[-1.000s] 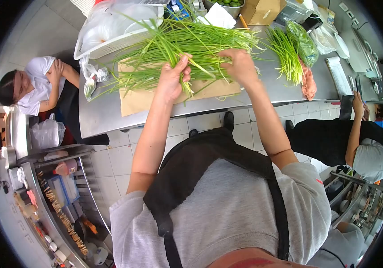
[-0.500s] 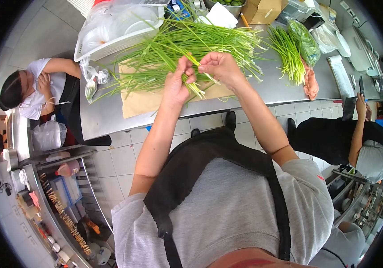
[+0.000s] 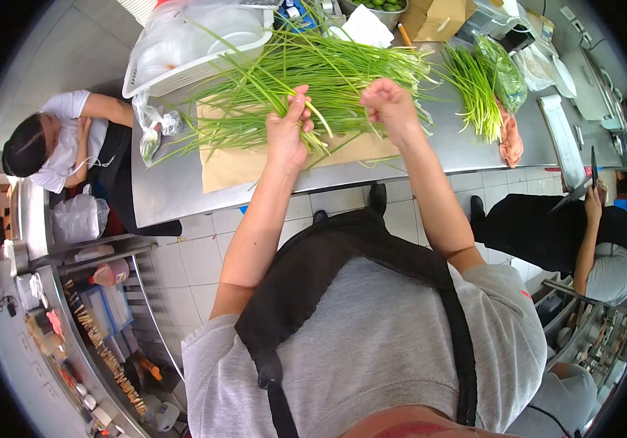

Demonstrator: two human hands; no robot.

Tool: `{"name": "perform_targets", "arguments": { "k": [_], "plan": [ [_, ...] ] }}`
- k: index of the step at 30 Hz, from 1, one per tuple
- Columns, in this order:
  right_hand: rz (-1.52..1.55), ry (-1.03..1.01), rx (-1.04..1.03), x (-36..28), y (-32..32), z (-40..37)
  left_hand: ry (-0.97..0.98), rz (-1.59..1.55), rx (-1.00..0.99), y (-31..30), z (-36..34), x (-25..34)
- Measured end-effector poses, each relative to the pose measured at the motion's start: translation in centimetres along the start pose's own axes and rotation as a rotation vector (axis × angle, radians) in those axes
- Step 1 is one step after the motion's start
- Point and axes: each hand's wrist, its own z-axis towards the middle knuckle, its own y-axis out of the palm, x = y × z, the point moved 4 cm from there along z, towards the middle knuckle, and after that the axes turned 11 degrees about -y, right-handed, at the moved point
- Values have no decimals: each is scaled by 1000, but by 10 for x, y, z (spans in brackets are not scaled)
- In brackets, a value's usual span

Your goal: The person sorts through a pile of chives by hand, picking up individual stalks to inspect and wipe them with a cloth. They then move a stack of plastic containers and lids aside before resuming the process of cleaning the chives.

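Observation:
A big loose pile of green chives (image 3: 313, 73) lies across brown paper (image 3: 240, 164) on a steel table (image 3: 167, 190). My left hand (image 3: 286, 131) grips a small bunch of chive stalks at the pile's near edge. My right hand (image 3: 388, 102) is closed, pinching thin chive strands and held a little to the right of the left hand. A smaller sorted bundle of chives (image 3: 474, 87) lies further right on the table.
A white plastic basket (image 3: 189, 44) stands at the table's far left, with a cardboard box (image 3: 437, 16) and a bowl of limes (image 3: 380, 6) behind. An orange cloth (image 3: 507, 135) lies by the small bundle. One person (image 3: 72, 146) sits at left; another (image 3: 591, 233) stands at right.
My right hand has pulled away to the right from my left hand, drawing strands off the held bunch. The person at right has raised a flat dark object.

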Motion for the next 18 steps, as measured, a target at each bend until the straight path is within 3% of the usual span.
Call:
{"name": "perform_targets", "arguments": {
  "k": [2,3,5,8,9,11,14,17,18],
  "plan": [
    [-348,-62,15,2,-24,6,16,-30,-69,-5,0,8],
    [-346,-64,8,4,-28,5,23,-31,-65,-8,0,12],
    [-1320,-667,179,-21,-27,-6,-24,0,-175,-7,1,13],
    [-1144,-846,165,-35,-16,-10,-51,28,-195,-4,0,13],
    [-1146,-843,170,-39,-10,-11,-55,30,-198,-1,-2,13],
    [-831,-587,-37,-39,7,-6,-43,157,-184,5,-6,12],
    [-654,-654,-86,-56,41,-11,2,244,-157,17,-15,7],
    [-604,-574,-25,-56,58,-15,43,298,-105,21,-23,1],
    [-644,-647,-24,-58,59,-15,40,300,-111,18,-21,-1]
  ]
}}
